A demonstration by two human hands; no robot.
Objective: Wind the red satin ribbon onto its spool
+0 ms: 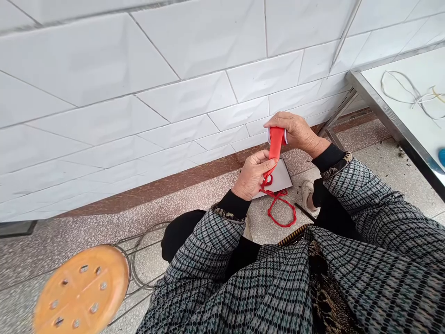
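Observation:
A spool of red ribbon [277,136] with white rims is gripped in my right hand [295,131], its fingers wrapped round the far side. A flat length of ribbon runs down from the spool to my left hand [255,172]. There my thumb and fingers pinch it closed. Below the pinch the ribbon narrows into a twisted red strand [282,225] that hangs in loops. Behind the strand, a flat white board or box lid [283,178] with a dark edge lies on the floor, partly hidden by my left hand and the ribbon.
To the left stands an orange round stool [83,290] with holes and metal legs. A metal-edged table [399,125] is on the right, with white cord [410,95] and a blue object [441,157] on it. A white tiled wall [194,106] rises in front, above a speckled floor.

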